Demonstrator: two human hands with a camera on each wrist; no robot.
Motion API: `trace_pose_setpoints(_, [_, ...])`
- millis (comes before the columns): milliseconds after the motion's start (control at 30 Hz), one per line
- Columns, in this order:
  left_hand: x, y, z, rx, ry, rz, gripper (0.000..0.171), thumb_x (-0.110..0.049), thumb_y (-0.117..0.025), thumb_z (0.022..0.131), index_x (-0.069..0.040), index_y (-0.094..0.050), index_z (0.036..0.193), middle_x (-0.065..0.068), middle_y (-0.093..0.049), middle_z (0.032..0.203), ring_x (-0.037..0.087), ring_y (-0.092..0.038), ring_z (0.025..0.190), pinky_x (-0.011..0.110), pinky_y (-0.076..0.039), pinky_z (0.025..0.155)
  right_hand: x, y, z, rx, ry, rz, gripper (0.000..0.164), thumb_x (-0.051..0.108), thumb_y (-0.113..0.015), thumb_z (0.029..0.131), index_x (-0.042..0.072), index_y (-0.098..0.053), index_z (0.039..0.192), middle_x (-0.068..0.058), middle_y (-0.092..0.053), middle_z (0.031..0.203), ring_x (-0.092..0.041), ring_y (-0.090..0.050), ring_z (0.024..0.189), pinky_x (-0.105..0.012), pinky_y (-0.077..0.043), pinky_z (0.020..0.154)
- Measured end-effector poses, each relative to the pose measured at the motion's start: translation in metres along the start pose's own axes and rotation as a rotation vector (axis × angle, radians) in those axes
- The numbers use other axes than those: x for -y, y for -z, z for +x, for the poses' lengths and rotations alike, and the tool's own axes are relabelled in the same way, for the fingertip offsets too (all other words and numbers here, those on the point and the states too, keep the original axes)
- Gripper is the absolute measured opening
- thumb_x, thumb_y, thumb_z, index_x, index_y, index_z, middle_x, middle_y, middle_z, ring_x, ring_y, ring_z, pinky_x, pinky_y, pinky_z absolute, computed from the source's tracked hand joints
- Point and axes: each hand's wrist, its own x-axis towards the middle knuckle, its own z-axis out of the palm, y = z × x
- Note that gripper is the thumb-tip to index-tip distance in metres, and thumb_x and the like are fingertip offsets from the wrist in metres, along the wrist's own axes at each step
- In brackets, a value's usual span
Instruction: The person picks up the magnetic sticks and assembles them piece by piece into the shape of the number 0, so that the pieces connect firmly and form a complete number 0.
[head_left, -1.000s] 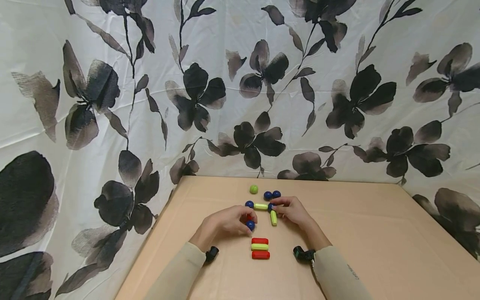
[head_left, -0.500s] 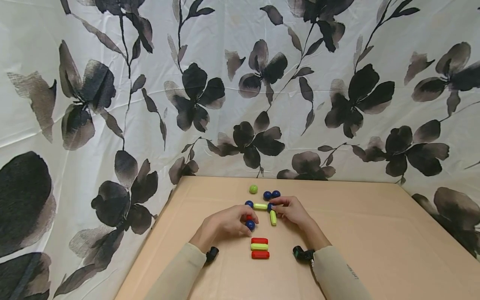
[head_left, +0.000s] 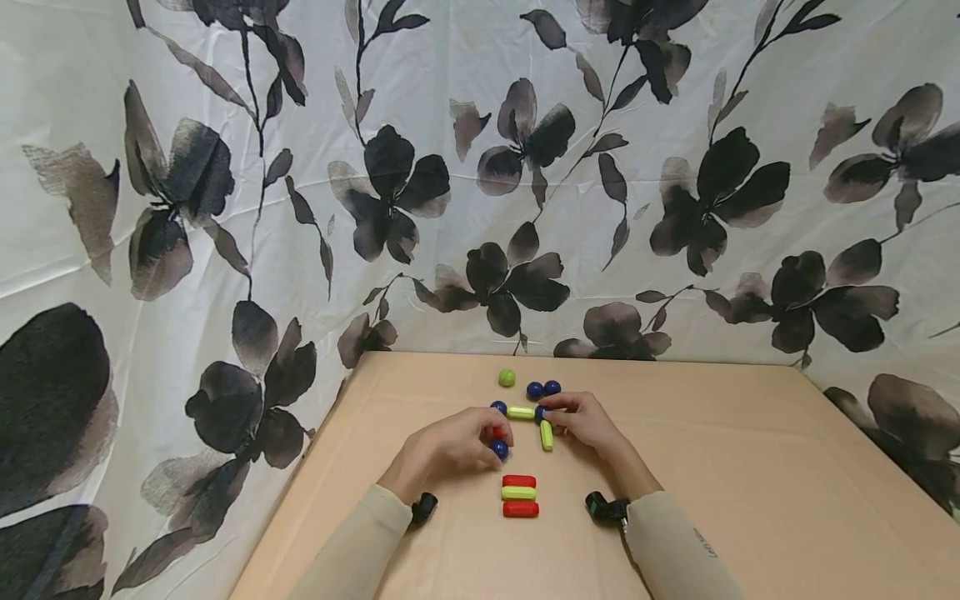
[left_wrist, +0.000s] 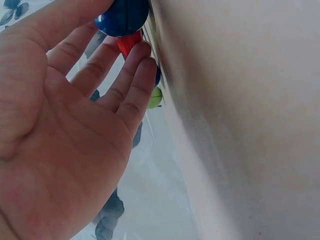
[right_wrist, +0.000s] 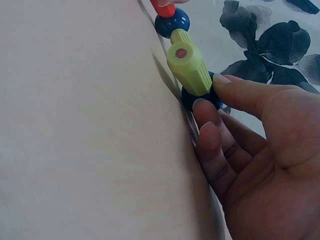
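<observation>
My left hand grips a blue ball, thumb against it, with a red rod just behind it, partly covered by my fingers. In the left wrist view the ball hides part of the red rod. Farther back, another blue ball meets a lime rod lying crosswise. My right hand pinches the blue ball at that rod's right end. From this corner a second lime rod extends toward me; the right wrist view shows this rod end-on.
Behind the joined pieces lie a green ball and two blue balls side by side. Nearer me, a red rod, a lime rod and another red rod form a row on the table. Floral cloth hangs behind.
</observation>
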Motion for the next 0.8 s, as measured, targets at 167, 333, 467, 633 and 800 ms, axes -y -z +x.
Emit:
trace_pose_setpoints(167, [0.0, 0.002, 0.0, 0.001, 0.003, -0.006, 0.028, -0.011, -0.087, 0.084, -0.021, -0.074, 0.107, -0.004, -0.068, 0.103, 0.018, -0.059, 0.098, 0.033, -0.049, 0.093, 0.002, -0.001, 0.0, -0.011, -0.006, -0.007, 0.025, 0.005, -0.073, 0.096, -0.001, -0.075, 0.12, -0.011, -0.071, 0.094, -0.019, -0.058, 0.067, -0.024, -0.049, 0.055])
trace_pose_setpoints(333, [0.0, 0.002, 0.001, 0.006, -0.001, -0.007, 0.029, -0.012, -0.087, 0.084, -0.021, -0.074, 0.108, -0.005, -0.069, 0.105, 0.019, -0.06, 0.099, 0.033, -0.05, 0.094, 0.005, -0.001, 0.0, -0.014, -0.005, -0.01, 0.024, 0.005, -0.072, 0.096, 0.0, -0.076, 0.119, -0.009, -0.07, 0.094, -0.019, -0.057, 0.066, -0.024, -0.049, 0.054])
trace_pose_setpoints(467, [0.001, 0.003, 0.002, 0.008, -0.008, -0.001, 0.029, -0.013, -0.088, 0.084, -0.023, -0.075, 0.108, -0.007, -0.069, 0.105, 0.021, -0.062, 0.1, 0.033, -0.05, 0.093, 0.005, 0.0, 0.0, -0.013, 0.007, -0.01, 0.022, 0.005, -0.072, 0.096, 0.001, -0.077, 0.117, -0.01, -0.069, 0.089, -0.018, -0.058, 0.065, -0.024, -0.049, 0.054])
trace_pose_setpoints(633, [0.003, 0.005, 0.004, -0.047, -0.044, -0.007, 0.025, -0.021, -0.085, 0.088, -0.019, -0.076, 0.112, -0.007, -0.065, 0.112, 0.024, -0.061, 0.1, 0.033, -0.048, 0.087, 0.004, 0.0, 0.0, -0.01, -0.001, -0.009, 0.022, 0.006, -0.073, 0.096, 0.001, -0.077, 0.117, -0.009, -0.069, 0.087, -0.016, -0.059, 0.065, -0.024, -0.05, 0.054])
trace_pose_setpoints(800, [0.013, 0.007, 0.012, -0.278, -0.043, -0.095, 0.029, -0.027, -0.074, 0.098, -0.01, -0.072, 0.122, 0.006, -0.063, 0.123, 0.023, -0.057, 0.103, 0.035, -0.046, 0.085, 0.004, 0.0, 0.0, -0.004, -0.005, -0.004, 0.024, 0.006, -0.072, 0.097, 0.0, -0.076, 0.12, -0.01, -0.07, 0.095, -0.017, -0.059, 0.066, -0.024, -0.05, 0.056])
